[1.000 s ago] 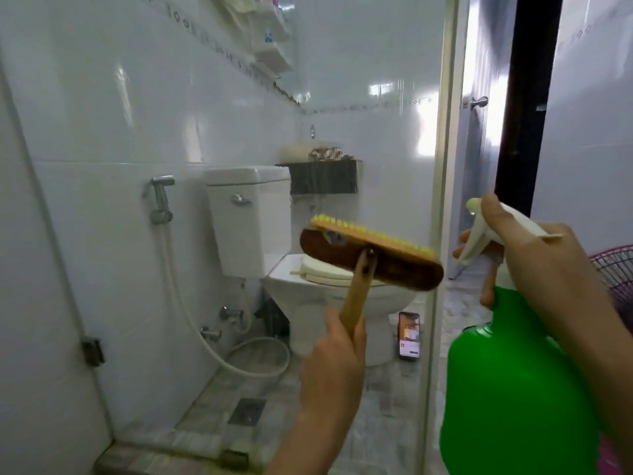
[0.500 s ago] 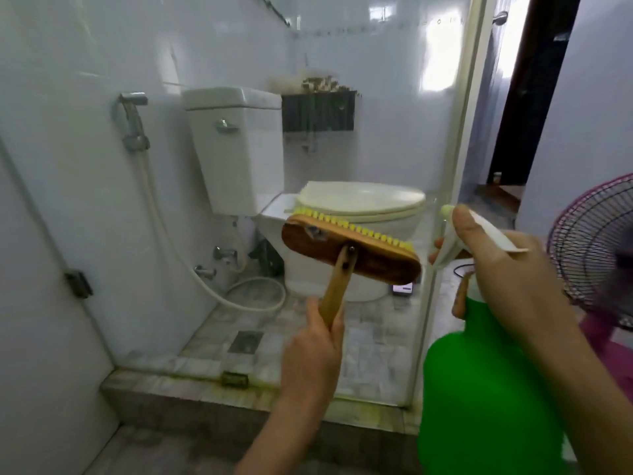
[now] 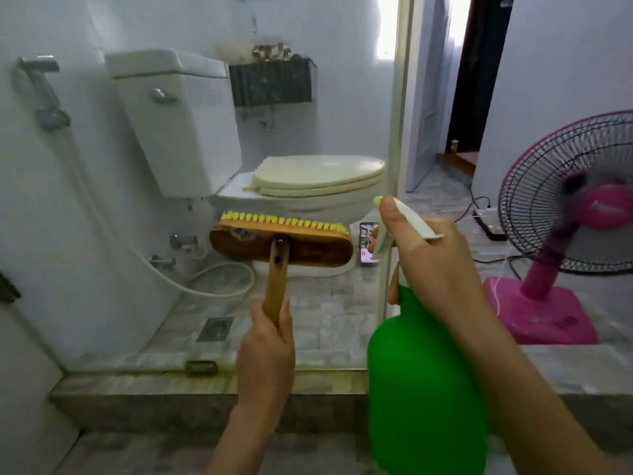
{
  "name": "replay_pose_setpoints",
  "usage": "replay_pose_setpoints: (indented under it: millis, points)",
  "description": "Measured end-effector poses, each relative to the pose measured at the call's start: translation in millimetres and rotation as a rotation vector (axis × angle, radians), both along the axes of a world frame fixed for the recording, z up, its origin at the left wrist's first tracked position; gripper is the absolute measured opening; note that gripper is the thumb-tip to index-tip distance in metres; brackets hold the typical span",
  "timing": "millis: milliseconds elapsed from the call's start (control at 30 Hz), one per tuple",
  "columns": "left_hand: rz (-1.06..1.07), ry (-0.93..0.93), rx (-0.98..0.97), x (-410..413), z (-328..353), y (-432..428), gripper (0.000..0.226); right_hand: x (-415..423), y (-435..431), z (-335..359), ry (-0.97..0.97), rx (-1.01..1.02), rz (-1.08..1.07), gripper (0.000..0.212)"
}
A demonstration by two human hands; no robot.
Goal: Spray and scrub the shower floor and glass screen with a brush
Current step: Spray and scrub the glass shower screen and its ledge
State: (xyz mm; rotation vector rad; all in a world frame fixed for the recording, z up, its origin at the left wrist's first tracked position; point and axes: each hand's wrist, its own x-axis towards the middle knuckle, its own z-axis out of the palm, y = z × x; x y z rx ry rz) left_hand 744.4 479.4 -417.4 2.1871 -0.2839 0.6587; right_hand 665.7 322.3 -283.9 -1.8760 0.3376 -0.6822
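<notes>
Bathroom, glass screen (image 3: 342,80) ahead w/ shower floor (image 3: 329,313) behind: L hand (image 3: 267,354) fisted on brush (image 3: 281,246) handle, bristles toward glass for scrubbing; R hand (image 3: 435,262) clamps green spray bottle (image 3: 424,389) neck, fingers by trigger, nozzle aimed at screen.

Down on the tiled shower floor (image 3: 325,313), the toilet (image 3: 301,200) stands at the back, with a phone (image 3: 367,243) upright just beside its foot. A white hose (image 3: 222,279) loops on the tiles to the left, near a square drain (image 3: 215,329). A stone kerb (image 3: 154,402) edges the front. Out right, a pink fan (image 3: 541,313) and a power strip (image 3: 488,224) sit on the room floor
</notes>
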Motion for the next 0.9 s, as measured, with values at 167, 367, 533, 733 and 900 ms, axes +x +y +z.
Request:
replay_pose_setpoints:
  millis: [167,367,533,733,900]
  points:
    - [-0.089,-0.194,-0.121,26,70,-28,0.035,4,2,7,-0.055,-0.024,0.002,0.062]
    - [-0.034,0.103,0.041,0,-44,-11,0.053,-3,11,-17,-0.013,-0.016,-0.009,0.057]
    - [-0.047,0.036,0.059,-1,-33,1,0.053,1,14,-24,0.018,-0.024,-0.005,0.057]
    - [-0.057,-0.130,-0.144,32,18,-12,0.041,11,19,-28,-0.047,0.001,0.002,0.056]
    - [0.002,0.121,0.071,2,-88,33,0.057,20,30,-47,0.023,-0.011,0.029,0.059]
